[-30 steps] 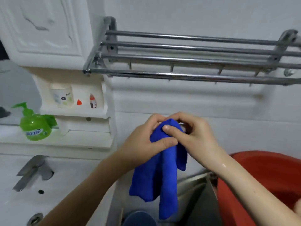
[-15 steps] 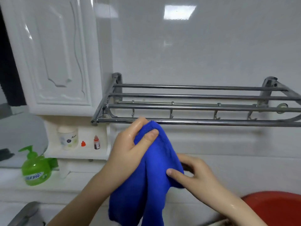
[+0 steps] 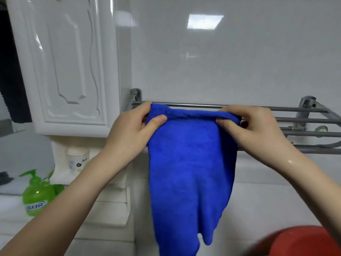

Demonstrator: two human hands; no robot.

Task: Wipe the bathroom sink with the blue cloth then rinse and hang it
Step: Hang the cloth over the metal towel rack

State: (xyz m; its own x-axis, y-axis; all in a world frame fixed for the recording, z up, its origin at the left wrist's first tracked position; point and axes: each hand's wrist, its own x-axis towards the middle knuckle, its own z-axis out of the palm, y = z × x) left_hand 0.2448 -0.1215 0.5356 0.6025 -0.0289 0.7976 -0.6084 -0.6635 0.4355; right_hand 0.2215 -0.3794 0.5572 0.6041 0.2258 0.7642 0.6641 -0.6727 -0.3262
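The blue cloth (image 3: pixel 191 169) hangs spread out flat in front of the metal towel rack (image 3: pixel 302 121) on the white tiled wall. My left hand (image 3: pixel 131 130) pinches its top left corner between thumb and fingers. My right hand (image 3: pixel 247 124) pinches the top right corner the same way. The cloth's top edge is stretched between both hands at the height of the rack's upper bars, and its lower part dangles down past the rack's front bar. The cloth hides the rack's left half. The sink is out of view.
A white cabinet door (image 3: pixel 64 65) fills the upper left. Below it a shelf holds a white cup (image 3: pixel 77 160). A green soap pump bottle (image 3: pixel 37 196) stands on the ledge at the left. A red basin's rim (image 3: pixel 299 241) shows at the bottom right.
Both hands have lifted the bunched cloth up to the rack and pulled apart, spreading it open along its top edge. The view has tilted upward.
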